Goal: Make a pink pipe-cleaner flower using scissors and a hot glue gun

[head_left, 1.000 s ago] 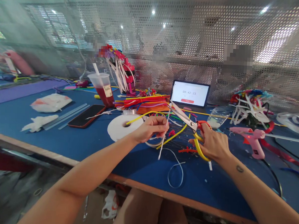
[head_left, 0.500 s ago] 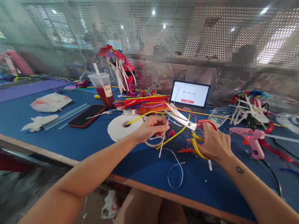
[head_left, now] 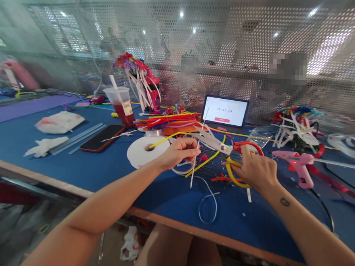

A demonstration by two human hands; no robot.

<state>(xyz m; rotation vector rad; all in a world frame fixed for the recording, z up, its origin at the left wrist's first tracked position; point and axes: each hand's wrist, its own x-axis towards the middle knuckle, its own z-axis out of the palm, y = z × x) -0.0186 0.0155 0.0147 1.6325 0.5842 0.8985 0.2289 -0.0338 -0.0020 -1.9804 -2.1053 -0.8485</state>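
My left hand (head_left: 182, 153) is closed in a pinch on a thin white strip (head_left: 193, 173), which stands nearly upright and pokes out above and below the fingers. My right hand (head_left: 259, 169) grips a pair of scissors (head_left: 214, 143) by their red and yellow handles. The blades are parted a little and point left, level with the strip just above my left fingertips. Whether they touch the strip I cannot tell. Under my left wrist lies a white ribbon roll (head_left: 137, 152), and a loose white ribbon curl (head_left: 216, 208) rests near the table edge.
A pink glue gun (head_left: 302, 163) with a cord lies at right. Behind are a tablet (head_left: 224, 111) and a bundle of pipe cleaners (head_left: 172, 123). A drink cup (head_left: 121, 102), phone (head_left: 102, 138) and glue sticks (head_left: 78, 139) are at left. Perforated metal (head_left: 230, 40) closes the back.
The scissors have shifted slightly, and their blades and handles look a bit farther apart. My left hand keeps nearly the same place with the white strip.
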